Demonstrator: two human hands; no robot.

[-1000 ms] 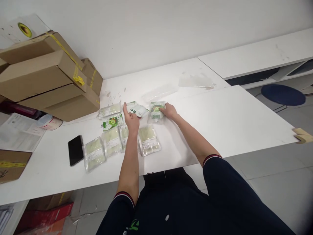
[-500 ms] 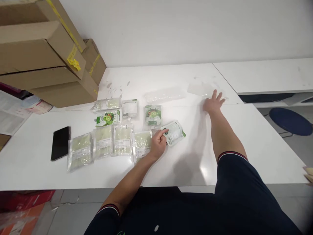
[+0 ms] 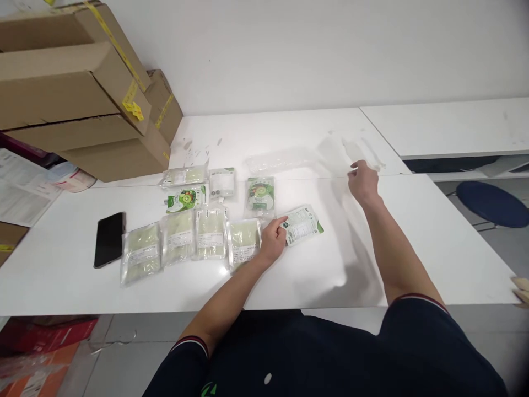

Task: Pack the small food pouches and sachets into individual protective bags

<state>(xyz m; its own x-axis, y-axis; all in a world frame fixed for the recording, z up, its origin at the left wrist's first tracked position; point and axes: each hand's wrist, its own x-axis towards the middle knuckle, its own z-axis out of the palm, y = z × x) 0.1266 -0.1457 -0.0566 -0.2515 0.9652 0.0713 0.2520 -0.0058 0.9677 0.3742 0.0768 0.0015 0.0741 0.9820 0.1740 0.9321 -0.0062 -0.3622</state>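
Observation:
My left hand [image 3: 273, 241] is closed at the left edge of a white and green spout pouch [image 3: 305, 225], its index finger stretched over the printed back. Farther out on the right, my right hand [image 3: 364, 183] has its fingers pinched together at the near end of a clear plastic bag [image 3: 359, 150]. The bag is see-through, so its outline is faint. Another spout pouch, in a clear wrapper [image 3: 261, 196], lies just beyond my left hand. A clear packet of pale green contents [image 3: 243, 241] sits left of that hand, partly behind the wrist.
Several more pale green packets [image 3: 177, 237] and spout pouches [image 3: 185, 199] lie to the left, beside a black phone [image 3: 109, 240]. Another clear bag [image 3: 276, 160] lies toward the wall. Stacked cardboard boxes [image 3: 74, 99] fill the back left. A blue stool [image 3: 491, 204] stands at right.
My right hand has gone from spread flat on the clear bag to pinched, and the bag's far end has shifted. The pouch at my left hand has turned slightly and moved right.

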